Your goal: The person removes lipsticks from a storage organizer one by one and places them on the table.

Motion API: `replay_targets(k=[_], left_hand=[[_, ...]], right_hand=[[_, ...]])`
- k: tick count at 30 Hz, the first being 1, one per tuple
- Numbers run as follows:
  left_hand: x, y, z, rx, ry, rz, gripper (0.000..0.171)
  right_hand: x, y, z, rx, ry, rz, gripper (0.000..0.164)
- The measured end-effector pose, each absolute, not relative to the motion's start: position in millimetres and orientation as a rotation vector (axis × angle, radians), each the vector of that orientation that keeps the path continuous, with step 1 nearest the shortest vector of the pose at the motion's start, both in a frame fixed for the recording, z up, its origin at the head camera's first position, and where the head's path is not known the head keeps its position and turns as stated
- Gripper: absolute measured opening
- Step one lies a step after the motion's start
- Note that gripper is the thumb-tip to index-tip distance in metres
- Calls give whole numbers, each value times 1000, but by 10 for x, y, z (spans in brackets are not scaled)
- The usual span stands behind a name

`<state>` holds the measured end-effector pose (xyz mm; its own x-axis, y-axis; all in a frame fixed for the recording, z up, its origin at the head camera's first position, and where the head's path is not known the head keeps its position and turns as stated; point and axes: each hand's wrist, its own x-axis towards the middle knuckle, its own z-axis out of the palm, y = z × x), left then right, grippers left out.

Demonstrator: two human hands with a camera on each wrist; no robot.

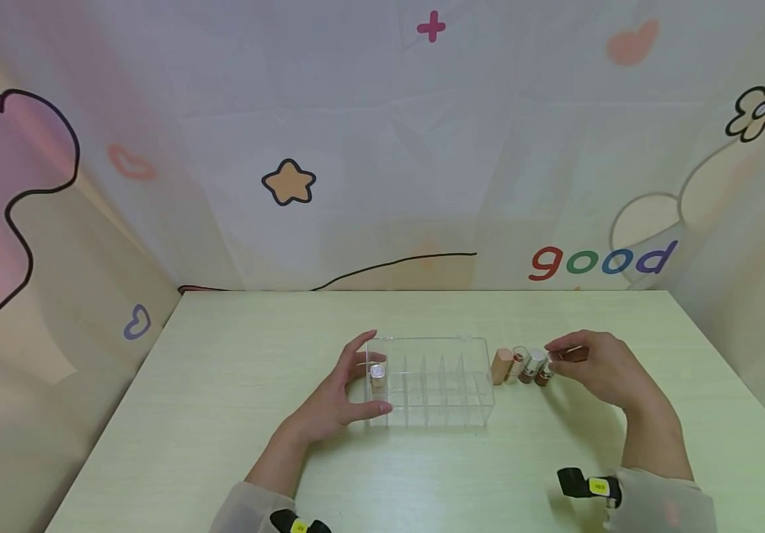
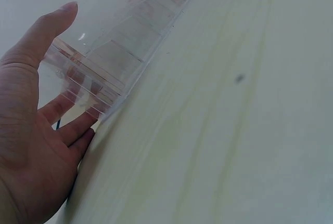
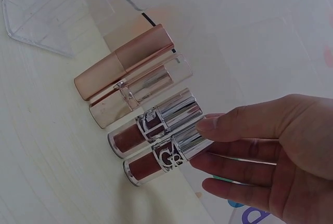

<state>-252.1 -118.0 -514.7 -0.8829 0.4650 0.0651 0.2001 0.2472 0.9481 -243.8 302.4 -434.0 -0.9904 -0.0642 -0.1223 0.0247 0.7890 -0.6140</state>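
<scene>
My left hand grips the left end of a clear divided organizer box, its thumb on the near side and fingers behind. In the left wrist view the thumb lies over the box's end. One lipstick with a shiny top stands in the leftmost compartment. My right hand pinches the silver cap of the end lip gloss tube between thumb and fingers. Beside that tube stand a matching lip gloss, a clear-capped lipstick and a rose-gold lipstick, all in one row.
The row of lip products is just right of the box on a pale wood-grain table. A printed cloth backdrop rises behind the table's far edge, with more cloth at both sides.
</scene>
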Motion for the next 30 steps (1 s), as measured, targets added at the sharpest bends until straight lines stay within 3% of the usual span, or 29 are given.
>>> replay_targets(k=[30], left_hand=[[-2506, -1189, -5123, 599, 2289, 1681, 103]], right_hand=[[-2416, 2971, -4236, -65, 3034, -993, 43]])
